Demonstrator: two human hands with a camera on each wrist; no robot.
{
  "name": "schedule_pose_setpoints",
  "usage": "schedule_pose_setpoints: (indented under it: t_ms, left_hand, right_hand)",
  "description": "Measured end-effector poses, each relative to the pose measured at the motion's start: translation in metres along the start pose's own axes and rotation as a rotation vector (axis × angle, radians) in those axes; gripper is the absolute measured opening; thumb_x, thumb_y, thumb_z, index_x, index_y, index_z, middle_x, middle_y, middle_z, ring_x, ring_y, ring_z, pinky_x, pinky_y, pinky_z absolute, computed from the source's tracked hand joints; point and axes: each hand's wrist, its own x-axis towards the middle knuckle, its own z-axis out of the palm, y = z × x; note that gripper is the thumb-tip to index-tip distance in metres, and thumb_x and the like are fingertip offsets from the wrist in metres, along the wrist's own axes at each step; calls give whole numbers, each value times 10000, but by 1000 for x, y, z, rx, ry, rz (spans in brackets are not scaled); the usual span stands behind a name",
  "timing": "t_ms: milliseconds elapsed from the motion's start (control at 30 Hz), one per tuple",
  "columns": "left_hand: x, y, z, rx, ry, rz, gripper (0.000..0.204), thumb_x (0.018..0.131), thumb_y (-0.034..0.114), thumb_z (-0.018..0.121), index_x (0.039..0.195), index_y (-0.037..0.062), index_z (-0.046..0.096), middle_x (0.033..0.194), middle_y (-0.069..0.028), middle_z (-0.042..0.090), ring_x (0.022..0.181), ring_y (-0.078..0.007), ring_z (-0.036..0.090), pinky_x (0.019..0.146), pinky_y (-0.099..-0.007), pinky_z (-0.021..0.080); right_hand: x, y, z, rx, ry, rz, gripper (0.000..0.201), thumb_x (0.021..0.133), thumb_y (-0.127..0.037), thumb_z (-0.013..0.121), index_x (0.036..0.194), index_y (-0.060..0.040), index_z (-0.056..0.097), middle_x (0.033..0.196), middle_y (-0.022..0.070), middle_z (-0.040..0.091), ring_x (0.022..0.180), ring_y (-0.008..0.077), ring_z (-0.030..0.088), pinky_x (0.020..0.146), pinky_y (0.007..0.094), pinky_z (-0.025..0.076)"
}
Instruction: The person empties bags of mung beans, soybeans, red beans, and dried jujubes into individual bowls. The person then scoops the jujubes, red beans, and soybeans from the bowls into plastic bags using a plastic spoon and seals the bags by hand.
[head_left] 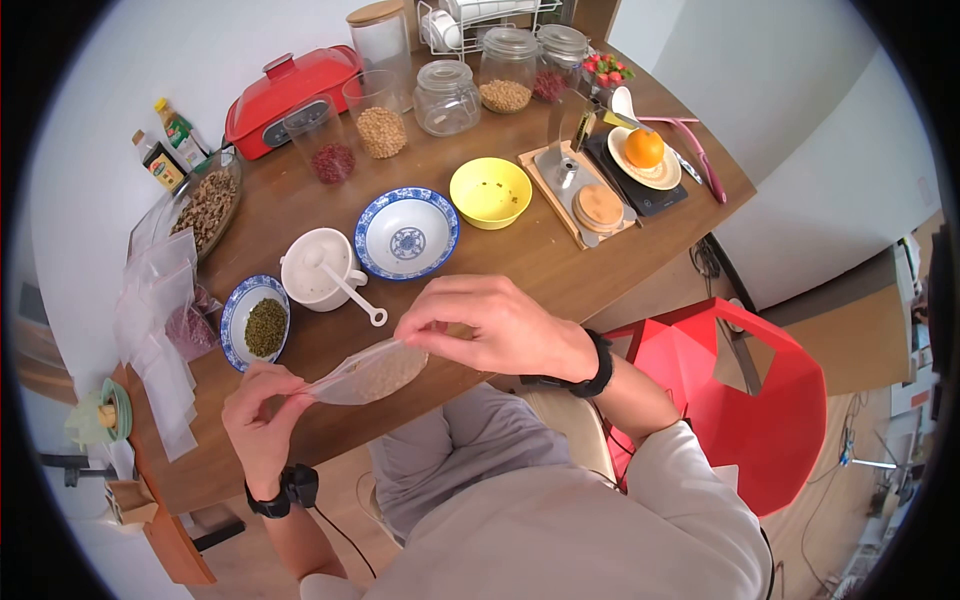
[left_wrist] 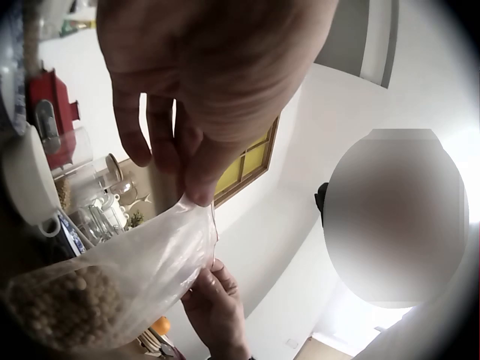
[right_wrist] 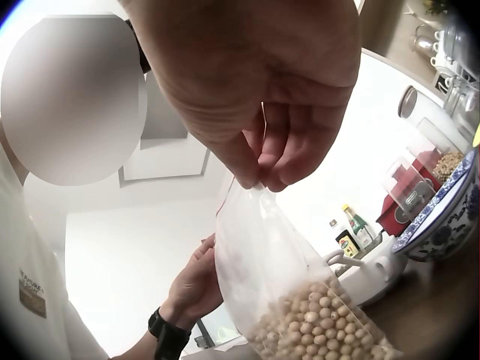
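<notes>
A clear zip bag of round, pale beige soybeans is stretched between both hands at the table's front edge. My left hand pinches one top corner of it between thumb and fingers. At the opposite top corner, my right hand pinches the bag the same way. The soybeans lie heaped at the bottom of the bag, as both wrist views show. Just beyond the bag are a white cup with a white spoon and a blue-rimmed bowl of green beans.
Farther back stand an empty blue-and-white bowl, a yellow bowl and glass jars. Flat plastic bags lie at the left. A red cooker is at the rear, and an orange sits on a plate at the right.
</notes>
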Motion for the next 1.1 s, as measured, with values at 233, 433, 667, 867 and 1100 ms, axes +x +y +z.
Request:
schedule_pose_setpoints:
  t_ms: [233, 433, 667, 867, 1100]
  left_hand:
    - [-17, -13, 30, -82, 24, -35, 354, 771, -71, 769, 1115, -21, 702, 1140, -131, 688, 1042, -236, 635, 912, -344, 520]
    - [-33, -27, 56, 50, -53, -101, 391, 768, 2, 837, 1140, -46, 723, 1185, -136, 706, 1003, -245, 692, 875, -341, 550]
    - [-43, -32, 70, 106, 86, 21, 306, 798, -24, 817, 1094, -41, 743, 1098, -130, 720, 950, -233, 695, 815, -322, 557]
    - [-44, -31, 72, 155, 146, 7, 211, 849, -53, 768, 1059, -36, 751, 1011, -127, 719, 891, -226, 693, 784, -314, 554]
    - [-47, -44, 66, 75, 211, -85, 172, 889, -67, 698, 1056, -34, 723, 1057, -139, 716, 951, -227, 687, 840, -329, 547]
  right_hand:
    - [-22, 7, 20, 133, -42, 169, 279, 922, -97, 764, 1194, -45, 724, 1153, 113, 699, 1007, 262, 700, 857, 356, 578]
    - [-37, 22, 34, 50, -33, 114, 255, 933, -153, 754, 1149, -23, 725, 1149, 136, 689, 984, 320, 683, 850, 412, 576]
    - [-36, 22, 35, 29, -5, 71, 212, 933, -156, 757, 1109, -37, 753, 1083, 120, 710, 974, 305, 686, 842, 410, 577]
    - [-38, 24, 33, 26, 34, 49, 231, 892, -64, 768, 1123, -67, 779, 1069, 97, 726, 960, 274, 702, 820, 386, 586]
    - [-37, 26, 24, 45, 81, 58, 155, 925, -114, 764, 1043, -14, 767, 1011, 124, 722, 891, 296, 697, 768, 388, 586]
